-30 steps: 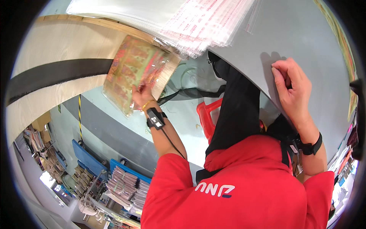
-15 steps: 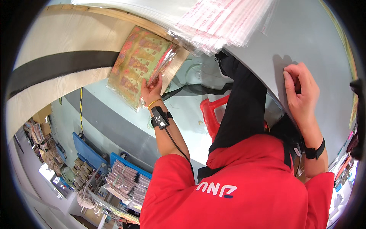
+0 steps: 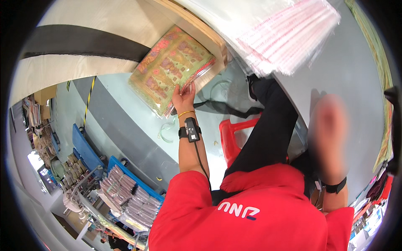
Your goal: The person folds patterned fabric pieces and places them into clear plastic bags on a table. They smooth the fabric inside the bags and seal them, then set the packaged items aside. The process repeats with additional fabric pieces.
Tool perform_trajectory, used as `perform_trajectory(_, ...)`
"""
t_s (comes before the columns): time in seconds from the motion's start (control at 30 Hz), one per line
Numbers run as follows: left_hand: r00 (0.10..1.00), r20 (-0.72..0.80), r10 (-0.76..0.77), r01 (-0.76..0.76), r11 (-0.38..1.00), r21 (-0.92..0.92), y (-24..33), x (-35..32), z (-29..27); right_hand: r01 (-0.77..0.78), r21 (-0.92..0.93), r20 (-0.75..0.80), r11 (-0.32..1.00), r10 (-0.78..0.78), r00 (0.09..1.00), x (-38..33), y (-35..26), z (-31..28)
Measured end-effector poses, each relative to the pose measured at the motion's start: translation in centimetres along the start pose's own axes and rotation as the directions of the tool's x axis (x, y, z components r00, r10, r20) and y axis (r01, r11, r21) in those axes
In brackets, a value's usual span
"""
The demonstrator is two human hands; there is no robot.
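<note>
A stack of flat, clear-wrapped packets (image 3: 173, 69) with a green, orange and red pattern lies partly on a pale wooden board and overhangs its edge. My left hand (image 3: 184, 98) is at the stack's near edge, its fingers curled against the shiny wrapping and closed on it. A yellow band and a black strapped device (image 3: 192, 129) with a cable sit on that wrist. Over the grey tabletop (image 3: 356, 71) on the right, my right hand (image 3: 331, 125) is smeared by motion, so its fingers cannot be made out. Nothing shows in it.
Clear plastic bags with pink-red printed strips (image 3: 289, 37) are piled on the tabletop ahead. Below lie a red plastic stool (image 3: 228, 142) and a black strap (image 3: 226, 109). Carts with wrapped bundles (image 3: 138, 201) stand at lower left. A yellow-black striped line (image 3: 89, 100) marks the floor.
My right hand has moved nearer my body and become blurred. The left hand stays at the packet stack's edge. The whole view has shifted, with stack and bags now farther right.
</note>
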State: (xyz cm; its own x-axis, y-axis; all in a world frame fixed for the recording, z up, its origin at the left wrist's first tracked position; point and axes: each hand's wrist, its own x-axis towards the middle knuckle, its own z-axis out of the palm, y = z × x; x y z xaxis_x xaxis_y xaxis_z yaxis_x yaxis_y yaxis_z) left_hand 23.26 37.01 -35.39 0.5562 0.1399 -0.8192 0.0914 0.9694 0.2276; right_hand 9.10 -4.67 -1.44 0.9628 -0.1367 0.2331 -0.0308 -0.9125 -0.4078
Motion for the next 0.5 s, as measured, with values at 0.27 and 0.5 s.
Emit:
perform_trajectory(0.27, 0.975, 0.219, 0.046, -0.093, 0.973, 0.210, -0.8, -2.2, -1.3, -0.080, 0.105, -0.003, 0.991, 0.081, 0.997, 0.1, 0.5, 0.5)
perform_trajectory(0.5, 0.978, 0.194, 0.072, -0.071, 0.997, -0.011, -0.2, -3.2, 1.0, -0.041, 0.031, -0.016, 0.999, 0.042, 0.999, 0.1, 0.7, 0.6)
